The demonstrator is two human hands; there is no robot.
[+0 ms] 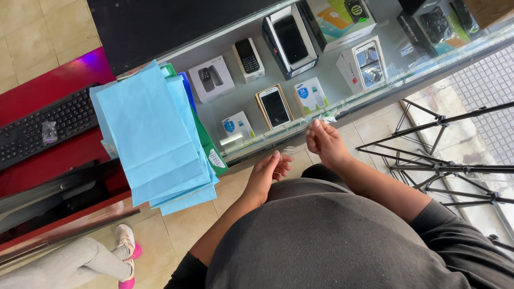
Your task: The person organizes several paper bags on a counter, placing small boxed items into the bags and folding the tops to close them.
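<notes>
Head view, looking down the person's front at a glass display case (380, 92).

Right hand (324, 141): raised at the near edge of the glass, fingers curled in, fingertips pinching a small clear wrapper (324, 120). The wrapper sits just above the knuckles, right over the case edge. Too small to tell what is inside it.

Left hand (267, 171): lower and closer to the body, palm turned up, fingers loosely bent. A tiny clear scrap (288, 149) shows at the fingertips; cannot tell whether it is gripped or merely touching.

The two hands are near each other but apart.

Under the glass: phone boxes and handsets laid out on a grey shelf. A white smartphone (274, 106) lies just beyond the hands, a small blue-and-white box (310, 95) beside it, a black phone in an open box (291, 39) farther back.

On top of the case, left of the hands: a stack of light blue paper bags (151, 137), with green and darker blue ones under it, overhanging the near edge.

Far left: a red surface (47, 160) carrying a black keyboard (37, 129).

Bottom left: another person's legs in grey, pink-soled shoes (126, 258) on the tiled floor.

Right: black tripod legs (451, 166) splayed across the floor.
</notes>
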